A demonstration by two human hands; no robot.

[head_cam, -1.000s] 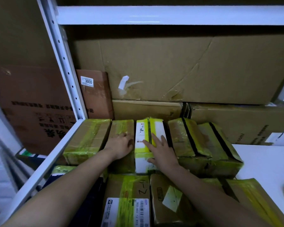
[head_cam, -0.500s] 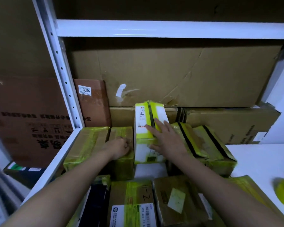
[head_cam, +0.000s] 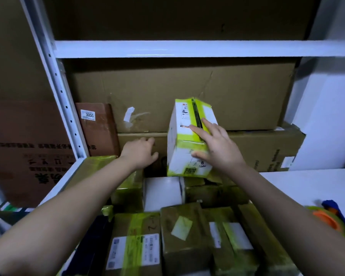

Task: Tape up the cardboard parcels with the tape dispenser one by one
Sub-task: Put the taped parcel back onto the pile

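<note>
On a shelf, right hand [head_cam: 217, 148] grips a small taped box [head_cam: 187, 140].
Below it, taped parcels [head_cam: 187, 236] (most done); left hand [head_cam: 140, 154] relaxed, empty.

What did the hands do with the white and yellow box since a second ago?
The right hand pulled the white and yellow box up out of its gap in the row and now holds it lifted and tilted, fingers on top and thumb on its front. The left hand left the brown parcel it was pressing on and is now raised and open. The other parcels and the tape dispenser stayed put.
</note>
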